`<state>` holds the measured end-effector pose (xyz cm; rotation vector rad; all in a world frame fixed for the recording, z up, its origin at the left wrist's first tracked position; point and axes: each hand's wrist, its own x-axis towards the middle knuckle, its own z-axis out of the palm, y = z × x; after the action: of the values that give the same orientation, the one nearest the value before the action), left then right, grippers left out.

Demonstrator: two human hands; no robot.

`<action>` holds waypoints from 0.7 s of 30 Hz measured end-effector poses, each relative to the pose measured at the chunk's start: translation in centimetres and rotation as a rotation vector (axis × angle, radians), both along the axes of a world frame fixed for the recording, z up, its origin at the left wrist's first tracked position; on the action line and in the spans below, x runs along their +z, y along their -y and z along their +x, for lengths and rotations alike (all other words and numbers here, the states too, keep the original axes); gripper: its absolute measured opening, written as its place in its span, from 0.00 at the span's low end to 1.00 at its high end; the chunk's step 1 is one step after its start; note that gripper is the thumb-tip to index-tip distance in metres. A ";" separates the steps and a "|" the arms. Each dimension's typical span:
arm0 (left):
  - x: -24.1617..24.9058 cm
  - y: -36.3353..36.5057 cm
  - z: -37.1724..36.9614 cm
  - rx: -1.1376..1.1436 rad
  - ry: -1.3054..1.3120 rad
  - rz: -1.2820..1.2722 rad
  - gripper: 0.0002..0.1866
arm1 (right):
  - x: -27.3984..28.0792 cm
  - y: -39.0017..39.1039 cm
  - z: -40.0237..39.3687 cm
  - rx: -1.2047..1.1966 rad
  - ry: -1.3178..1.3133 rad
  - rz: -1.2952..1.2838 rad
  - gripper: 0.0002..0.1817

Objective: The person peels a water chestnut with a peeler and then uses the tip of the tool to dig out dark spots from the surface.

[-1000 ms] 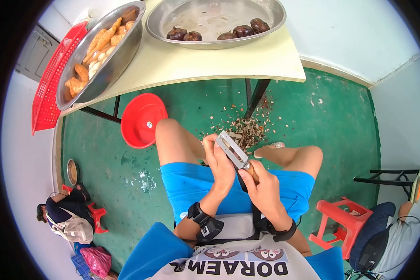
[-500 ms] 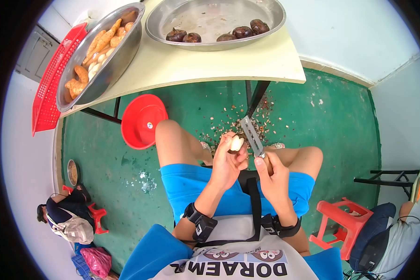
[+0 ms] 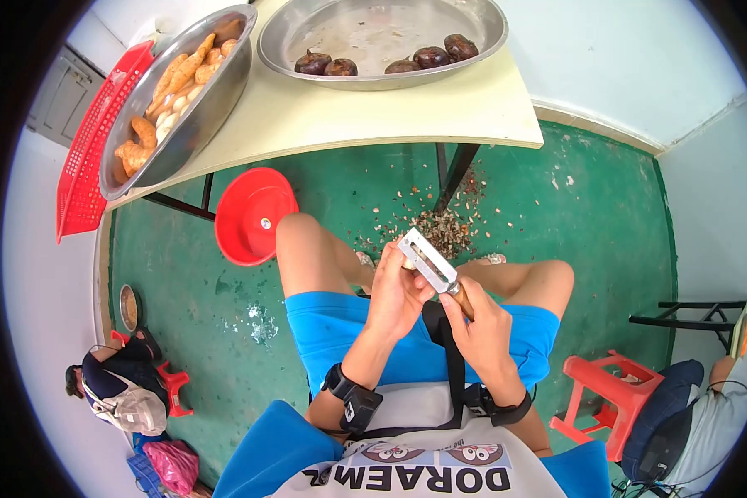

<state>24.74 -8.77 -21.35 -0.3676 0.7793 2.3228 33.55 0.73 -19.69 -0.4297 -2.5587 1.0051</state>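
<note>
My left hand (image 3: pixel 397 292) is closed around a partly peeled water chestnut (image 3: pixel 408 264), of which only a pale edge shows. My right hand (image 3: pixel 483 330) grips the wooden handle of a metal peeler (image 3: pixel 427 261). The peeler's slotted blade lies over the water chestnut and covers most of it. Both hands are above my lap, between my knees. Several dark unpeeled water chestnuts (image 3: pixel 431 57) sit along the near side of a wide metal tray (image 3: pixel 373 81) on the table.
On the table (image 3: pixel 324 124), a metal bowl (image 3: pixel 216 112) holds orange-brown roots and pale peeled pieces, beside a red basket (image 3: pixel 91 149). A red basin (image 3: pixel 242 236) stands on the green floor. Peelings (image 3: pixel 448 232) litter the floor near a table leg. A red stool (image 3: pixel 610 398) is at right.
My right hand has brought the peeler down and left, from beside the water chestnut to across it. The left hand has turned slightly, and the chestnut's white face is now mostly covered.
</note>
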 end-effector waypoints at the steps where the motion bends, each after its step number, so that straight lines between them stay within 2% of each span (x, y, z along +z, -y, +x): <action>1: 0.2 0.0 0.0 0.000 -0.001 0.001 0.08 | 0.0 0.0 0.0 0.001 -0.001 -0.017 0.15; 3: 0.6 -0.1 0.1 0.093 -0.102 -0.072 0.06 | 0.2 0.1 0.0 0.002 0.023 -0.050 0.15; 6: 0.6 0.0 0.0 0.107 -0.244 -0.109 0.05 | 0.2 0.2 0.1 0.001 0.073 -0.155 0.15; 13: -0.3 0.2 0.1 0.144 -0.341 -0.146 0.05 | 1.1 0.1 -0.3 0.038 0.142 -0.441 0.13; 21: -0.9 0.6 -0.2 0.188 -0.524 -0.204 0.09 | 1.5 0.5 -0.8 0.036 0.145 -0.580 0.14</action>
<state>24.59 -9.37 -22.23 0.0990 1.2853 2.5558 32.75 0.28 -18.18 -0.6230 -2.3618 1.7905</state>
